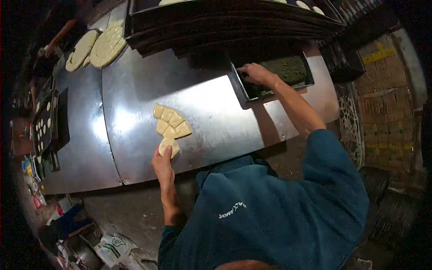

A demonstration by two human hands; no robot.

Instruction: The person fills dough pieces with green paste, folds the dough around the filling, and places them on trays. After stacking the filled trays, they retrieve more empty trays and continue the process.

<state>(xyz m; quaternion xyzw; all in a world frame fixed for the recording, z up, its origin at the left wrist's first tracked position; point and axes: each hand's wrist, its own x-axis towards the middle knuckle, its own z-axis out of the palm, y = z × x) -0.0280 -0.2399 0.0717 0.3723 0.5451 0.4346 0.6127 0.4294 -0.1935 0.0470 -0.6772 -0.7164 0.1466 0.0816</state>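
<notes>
My left hand (163, 163) holds a flat round piece of pale dough (169, 147), its thumb on top, near the table's front edge. Just beyond it, several pale dough pieces (171, 121) lie pressed together on the metal table (207, 108). My right hand (255, 73) reaches into the left end of a rectangular metal tray (243, 92). Inside that tray is a dark green crumbly filling (290, 71). The fingertips of my right hand are bent down into the tray, and what they touch is too dark to tell.
Stacked dark trays (234, 22) stand at the back. Large dough slabs (108, 45) lie at the back left. A tray of small dough pieces (43, 128) is at the far left. Another person's arm (60, 36) shows at the upper left. Cartons (388, 112) stand at the right.
</notes>
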